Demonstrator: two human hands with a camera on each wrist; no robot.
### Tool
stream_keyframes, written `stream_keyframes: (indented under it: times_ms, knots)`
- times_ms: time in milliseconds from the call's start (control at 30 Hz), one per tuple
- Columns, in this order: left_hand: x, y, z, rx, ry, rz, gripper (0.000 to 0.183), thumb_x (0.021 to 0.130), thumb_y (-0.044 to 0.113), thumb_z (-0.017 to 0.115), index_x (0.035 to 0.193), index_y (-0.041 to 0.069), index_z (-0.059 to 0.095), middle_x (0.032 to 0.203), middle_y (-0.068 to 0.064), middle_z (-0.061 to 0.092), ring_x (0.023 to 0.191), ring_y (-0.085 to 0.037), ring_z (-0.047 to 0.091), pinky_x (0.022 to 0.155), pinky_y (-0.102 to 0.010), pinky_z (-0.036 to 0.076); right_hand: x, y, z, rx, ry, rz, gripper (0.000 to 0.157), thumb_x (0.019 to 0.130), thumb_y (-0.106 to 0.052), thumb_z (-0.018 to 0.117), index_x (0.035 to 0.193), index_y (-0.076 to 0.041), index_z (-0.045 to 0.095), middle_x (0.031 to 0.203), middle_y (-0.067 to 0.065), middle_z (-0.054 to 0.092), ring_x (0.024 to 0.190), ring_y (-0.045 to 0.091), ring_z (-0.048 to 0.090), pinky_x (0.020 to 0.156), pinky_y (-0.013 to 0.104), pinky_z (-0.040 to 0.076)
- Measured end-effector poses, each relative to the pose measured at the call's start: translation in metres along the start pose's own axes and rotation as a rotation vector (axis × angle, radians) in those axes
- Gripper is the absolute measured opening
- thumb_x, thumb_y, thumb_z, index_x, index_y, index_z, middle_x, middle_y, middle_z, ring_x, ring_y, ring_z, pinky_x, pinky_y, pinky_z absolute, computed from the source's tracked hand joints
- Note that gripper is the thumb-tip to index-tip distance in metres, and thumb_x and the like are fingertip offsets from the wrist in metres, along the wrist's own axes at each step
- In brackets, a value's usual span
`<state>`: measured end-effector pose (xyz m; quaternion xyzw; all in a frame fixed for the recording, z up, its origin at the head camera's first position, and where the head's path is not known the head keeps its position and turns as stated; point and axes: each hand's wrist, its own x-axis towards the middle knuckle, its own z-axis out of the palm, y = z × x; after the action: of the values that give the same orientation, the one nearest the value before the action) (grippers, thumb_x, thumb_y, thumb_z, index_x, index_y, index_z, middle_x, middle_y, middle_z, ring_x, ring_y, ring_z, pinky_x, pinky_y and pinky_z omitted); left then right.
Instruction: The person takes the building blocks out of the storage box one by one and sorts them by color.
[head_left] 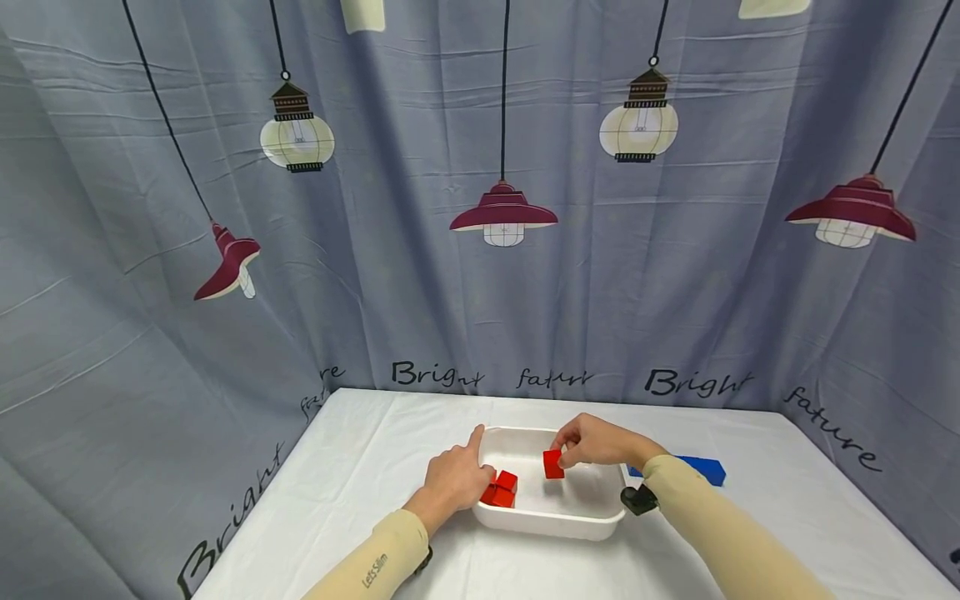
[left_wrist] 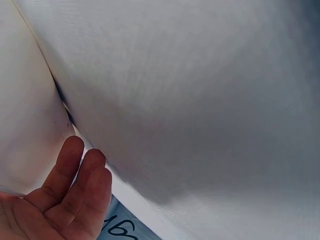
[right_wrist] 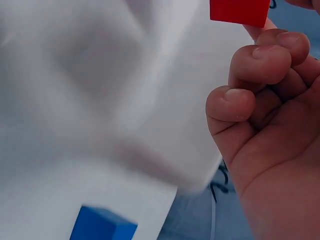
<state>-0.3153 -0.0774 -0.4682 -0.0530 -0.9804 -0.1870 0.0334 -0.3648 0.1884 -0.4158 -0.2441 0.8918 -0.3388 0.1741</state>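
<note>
Fingers of the right hand (head_left: 600,442) pinch a red cube (head_left: 552,465) over the white tray (head_left: 547,523); a loosened pinch could let it tumble. Those of the left hand (head_left: 457,477) lie loosely extended at its left rim, so a bump might shift the tray and scatter the grouped red cubes (head_left: 503,497); the right sleeve (head_left: 727,525) could nudge the blue block (head_left: 703,469).
</note>
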Motion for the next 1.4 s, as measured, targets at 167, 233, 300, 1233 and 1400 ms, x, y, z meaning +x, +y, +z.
stream_keyframes:
  times_ms: [167,233,300,1233,1400]
  knots:
    - [0.001,0.0,0.0,0.008,0.006,0.004,0.071,0.091,0.037,0.058,0.156,0.016,0.035,0.106,-0.013,0.073,0.084,-0.026,0.066,0.079,-0.045,0.054,-0.016,0.006,-0.013,-0.009,0.016,-0.011,0.015,0.083,-0.013,0.073,0.098,-0.012,0.074,0.065,-0.002,0.049,0.071,0.014,0.052,0.068,0.031,0.042]
    - [0.001,0.0,0.0,0.009,0.004,0.008,0.071,0.091,0.037,0.057,0.156,0.016,0.035,0.107,-0.013,0.072,0.085,-0.026,0.067,0.08,-0.046,0.054,-0.023,0.008,-0.017,-0.013,0.022,-0.016,0.016,0.083,-0.013,0.072,0.099,-0.011,0.074,0.066,-0.002,0.05,0.07,0.014,0.052,0.066,0.031,0.042]
    - [0.001,-0.001,0.0,0.007,0.003,0.014,0.072,0.091,0.037,0.057,0.156,0.015,0.035,0.108,-0.014,0.072,0.085,-0.027,0.067,0.08,-0.046,0.054,-0.03,0.009,-0.021,-0.022,0.028,-0.022,0.016,0.083,-0.012,0.072,0.099,-0.01,0.074,0.066,-0.002,0.049,0.069,0.014,0.05,0.064,0.029,0.04]
    - [0.002,0.001,0.0,0.008,-0.016,-0.002,0.072,0.092,0.038,0.057,0.157,0.016,0.034,0.107,-0.014,0.072,0.081,-0.026,0.064,0.081,-0.045,0.054,-0.112,0.042,-0.041,0.093,0.086,-0.108,0.021,0.09,-0.011,0.068,0.109,-0.001,0.071,0.07,-0.005,0.049,0.064,0.004,0.045,0.058,0.023,0.037]
    - [0.001,0.0,0.0,0.007,-0.011,0.003,0.072,0.092,0.037,0.057,0.156,0.015,0.034,0.108,-0.014,0.072,0.081,-0.026,0.065,0.08,-0.046,0.054,-0.123,0.052,-0.039,0.084,0.114,-0.055,0.021,0.088,-0.01,0.068,0.107,-0.001,0.07,0.067,-0.004,0.041,0.062,0.004,0.042,0.054,0.022,0.034]
